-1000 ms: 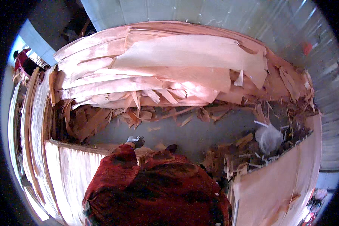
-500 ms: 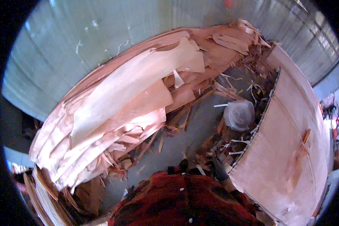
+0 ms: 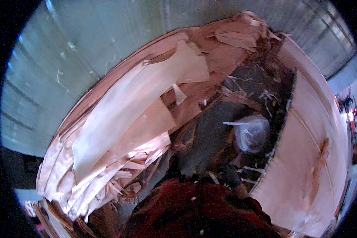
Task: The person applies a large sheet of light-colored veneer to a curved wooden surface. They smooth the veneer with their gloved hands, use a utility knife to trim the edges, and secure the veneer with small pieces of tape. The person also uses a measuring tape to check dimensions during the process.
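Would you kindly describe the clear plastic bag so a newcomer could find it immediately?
Start at the big flat stack of pale wood veneer sheets on the right. Beside its left edge, on the dark grey floor, sits the crumpled clear plastic bag: the only shiny, see-through thing among brown wood scraps.

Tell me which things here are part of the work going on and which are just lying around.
Part of the work:
- heap of thin wood veneer sheets
- flat veneer stack at the right

Lying about:
- clear plastic bag on the floor
- broken veneer scraps
- corrugated metal wall behind

Neither hand shows; only a red garment at the bottom.
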{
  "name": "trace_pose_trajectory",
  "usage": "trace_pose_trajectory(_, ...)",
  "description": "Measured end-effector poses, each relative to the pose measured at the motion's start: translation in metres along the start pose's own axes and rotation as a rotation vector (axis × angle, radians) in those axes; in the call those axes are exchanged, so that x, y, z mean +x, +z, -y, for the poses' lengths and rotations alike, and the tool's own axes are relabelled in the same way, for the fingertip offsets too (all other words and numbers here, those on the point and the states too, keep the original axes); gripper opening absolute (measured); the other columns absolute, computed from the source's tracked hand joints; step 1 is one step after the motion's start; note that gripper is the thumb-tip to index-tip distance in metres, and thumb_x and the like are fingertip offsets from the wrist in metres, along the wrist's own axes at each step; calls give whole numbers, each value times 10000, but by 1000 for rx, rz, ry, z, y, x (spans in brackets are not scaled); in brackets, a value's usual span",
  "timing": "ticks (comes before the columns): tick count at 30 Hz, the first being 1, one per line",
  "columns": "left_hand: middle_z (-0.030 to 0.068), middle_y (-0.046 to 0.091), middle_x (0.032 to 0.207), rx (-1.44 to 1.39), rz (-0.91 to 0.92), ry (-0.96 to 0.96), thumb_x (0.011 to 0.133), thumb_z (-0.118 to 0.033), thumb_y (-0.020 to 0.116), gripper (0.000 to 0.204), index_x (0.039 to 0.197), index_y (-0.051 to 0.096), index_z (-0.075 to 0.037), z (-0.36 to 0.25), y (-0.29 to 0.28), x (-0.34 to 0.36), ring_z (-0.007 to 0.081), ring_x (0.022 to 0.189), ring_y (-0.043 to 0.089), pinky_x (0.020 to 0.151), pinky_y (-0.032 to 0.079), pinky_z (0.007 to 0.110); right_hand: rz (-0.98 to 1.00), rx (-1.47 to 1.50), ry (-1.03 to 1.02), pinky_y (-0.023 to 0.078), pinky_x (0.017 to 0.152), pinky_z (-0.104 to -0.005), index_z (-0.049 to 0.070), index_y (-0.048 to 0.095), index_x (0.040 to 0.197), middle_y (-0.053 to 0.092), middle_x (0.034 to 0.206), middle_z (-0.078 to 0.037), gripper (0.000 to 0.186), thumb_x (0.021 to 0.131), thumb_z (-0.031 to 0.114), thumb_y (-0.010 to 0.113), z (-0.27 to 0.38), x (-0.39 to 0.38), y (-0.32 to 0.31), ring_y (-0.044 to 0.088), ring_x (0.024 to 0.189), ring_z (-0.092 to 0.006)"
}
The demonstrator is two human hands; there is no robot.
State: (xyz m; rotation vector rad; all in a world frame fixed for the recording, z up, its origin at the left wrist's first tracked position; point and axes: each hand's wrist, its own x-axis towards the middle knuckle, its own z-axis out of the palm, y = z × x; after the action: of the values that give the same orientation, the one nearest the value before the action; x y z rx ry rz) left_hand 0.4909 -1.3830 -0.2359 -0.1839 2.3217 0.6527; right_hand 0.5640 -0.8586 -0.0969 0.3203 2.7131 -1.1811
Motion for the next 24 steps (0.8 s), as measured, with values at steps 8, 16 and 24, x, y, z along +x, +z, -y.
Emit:
trace_pose_trajectory(8, 211, 627, 844, -154, -187, 191, 862, -359, 461, 365, 1066, 589, -85, -37, -64, 65, 381, 781, 607, 677, 480, 454, -40, 919, 559, 461, 685, -326, 48, 557, 1122, 622, 984, -94, 374, 791, 203, 637, 10, 105, -15, 574, 849, -204)
trace_pose_trajectory(16, 255, 599, 922, -244, -270, -91, 834, -355, 458, 375, 1036, 569, -59, -90, -69, 56, 405, 866, 587, 733, 469, 473, 141, 926, 572, 458, 676, -317, 44, 559, 1116, 622, 975, -87, 358, 801, 200, 627, 2, 248, -39, 575, 834, -197)
trace_pose_trajectory(24, 190, 605, 1058, -453, -337, -449, 802, -328, 508, 424, 1119, 570, -52, -112, -70, 36, 340, 1070, 526, 865, 447, 402, 314, 829, 565, 455, 668, -308, 40, 561, 1110, 622, 965, -80, 341, 811, 196, 617, 44, 337, -7, 576, 819, -189)
